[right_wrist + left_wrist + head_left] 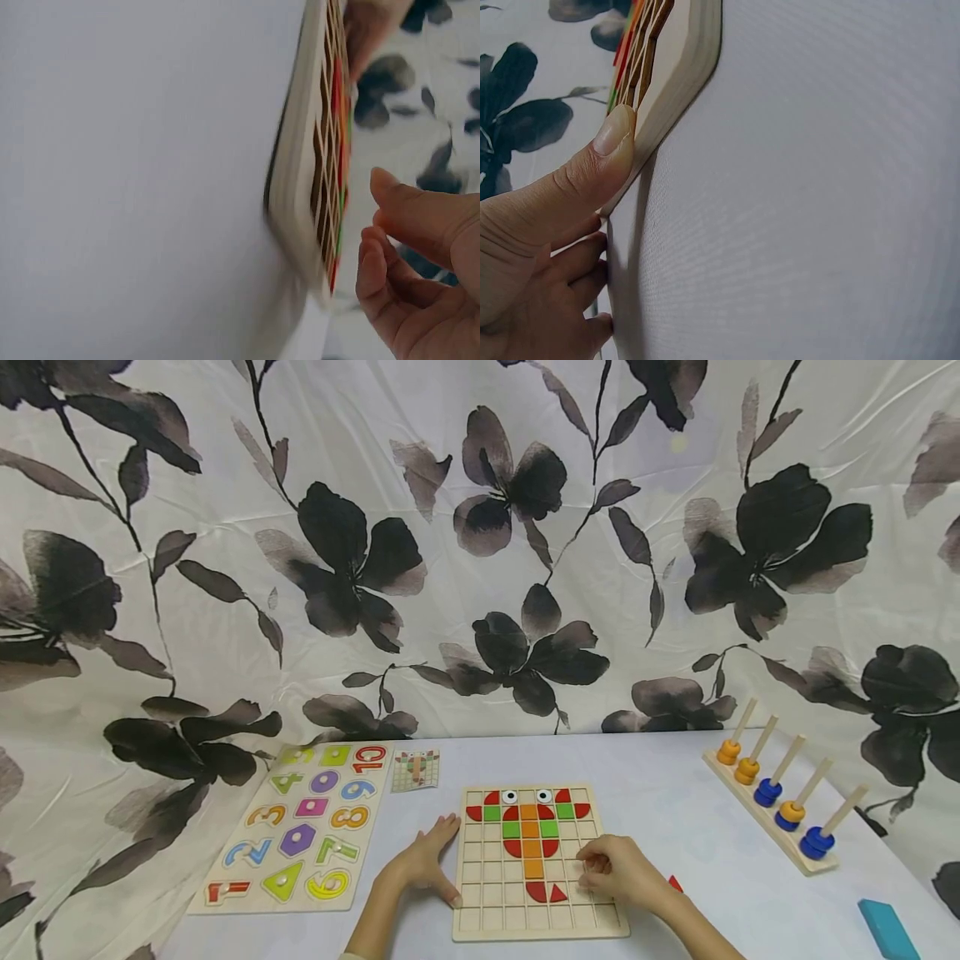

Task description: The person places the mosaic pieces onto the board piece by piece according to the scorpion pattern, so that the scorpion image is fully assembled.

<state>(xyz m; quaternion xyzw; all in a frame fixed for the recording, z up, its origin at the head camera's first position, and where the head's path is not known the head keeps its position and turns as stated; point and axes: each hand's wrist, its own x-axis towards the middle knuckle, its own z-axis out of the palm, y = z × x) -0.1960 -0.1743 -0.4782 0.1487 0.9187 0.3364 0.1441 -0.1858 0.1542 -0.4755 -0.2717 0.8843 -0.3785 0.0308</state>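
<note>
A wooden grid board (540, 933) lies on the table with red, green and orange tiles and two eye tiles set in a pattern. Along its left edge rests my left hand (429, 860), fingers spread and thumb (611, 142) touching the rim. Over the right part of the grid hovers my right hand (622, 870). Its fingers are loosely bent, and in the right wrist view a gap shows between thumb (409, 206) and fingers, with no piece visible there. A red triangle (558, 893) sits low on the grid beside a red curved tile (536, 891).
A number puzzle board (281, 906) lies at the left, with a small pattern card (415, 770) behind. Right of the grid board are a red piece (675, 883) partly behind my wrist, a peg stand (813, 862) with rings, and a teal block (887, 928). Floral cloth (420, 410) hangs behind.
</note>
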